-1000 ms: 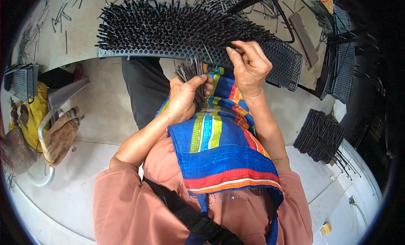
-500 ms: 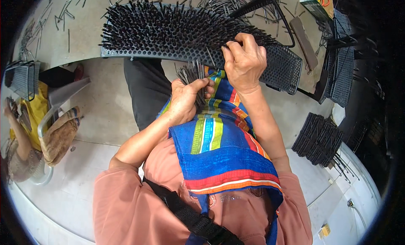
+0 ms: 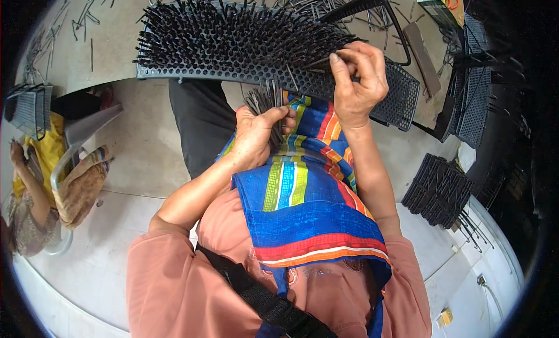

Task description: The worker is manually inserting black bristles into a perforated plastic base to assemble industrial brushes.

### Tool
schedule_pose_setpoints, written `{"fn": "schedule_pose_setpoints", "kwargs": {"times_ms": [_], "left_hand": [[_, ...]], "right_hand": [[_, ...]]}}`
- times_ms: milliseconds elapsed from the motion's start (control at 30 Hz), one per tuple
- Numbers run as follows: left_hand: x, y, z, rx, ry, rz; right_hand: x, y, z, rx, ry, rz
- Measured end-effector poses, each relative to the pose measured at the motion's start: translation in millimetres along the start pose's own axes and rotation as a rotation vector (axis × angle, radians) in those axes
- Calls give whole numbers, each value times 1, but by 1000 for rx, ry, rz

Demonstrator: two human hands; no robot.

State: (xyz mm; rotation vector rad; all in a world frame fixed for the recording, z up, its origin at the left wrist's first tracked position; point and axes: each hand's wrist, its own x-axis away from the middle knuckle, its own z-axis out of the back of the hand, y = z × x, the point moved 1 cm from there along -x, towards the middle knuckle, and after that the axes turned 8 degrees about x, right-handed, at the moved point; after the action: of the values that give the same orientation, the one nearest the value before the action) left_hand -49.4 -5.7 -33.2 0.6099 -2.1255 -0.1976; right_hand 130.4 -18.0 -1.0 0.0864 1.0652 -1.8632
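Note:
A long perforated black panel (image 3: pixel 218 76) lies along the table edge, its holes densely filled with upright thin black rods (image 3: pixel 233 35). My left hand (image 3: pixel 254 133) is wrapped round a bundle of thin dark rods (image 3: pixel 264 99) in front of the panel, over my lap. My right hand (image 3: pixel 362 85) is over the panel's right part, thumb and fingers pinched on a thin dark rod (image 3: pixel 319 62) that slants toward the filled rows. The rod's end inside the fingers is hidden. Bare holes show at the panel's right end (image 3: pixel 397 93).
Loose rods (image 3: pixel 84 18) lie scattered on the table. A flat brown bar (image 3: pixel 422 61) and an open box (image 3: pixel 437 6) are at the right, near another perforated panel (image 3: pixel 473 93). A black stack (image 3: pixel 439 189) stands on the floor. Another person's arm (image 3: pixel 32 181) shows at far left.
My right hand has moved a little right, away from the filled rows, and its fingers have turned upward with a rod showing at the thumb. My left hand keeps its bundle in place.

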Motion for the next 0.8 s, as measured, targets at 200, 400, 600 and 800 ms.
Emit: {"fn": "schedule_pose_setpoints", "kwargs": {"times_ms": [200,400,600,800], "left_hand": [[2,-1,-2,-5,-11,5],[3,-3,-2,-19,-31,-20],[2,-1,-6,10,-32,-16],[2,-2,-3,-2,-37,-12]], "right_hand": [[8,-8,1,184,-133,305],[6,-10,3,114,-182,157],[34,-2,11,133,-172,-17],[36,1,-2,260,-155,-6]]}}
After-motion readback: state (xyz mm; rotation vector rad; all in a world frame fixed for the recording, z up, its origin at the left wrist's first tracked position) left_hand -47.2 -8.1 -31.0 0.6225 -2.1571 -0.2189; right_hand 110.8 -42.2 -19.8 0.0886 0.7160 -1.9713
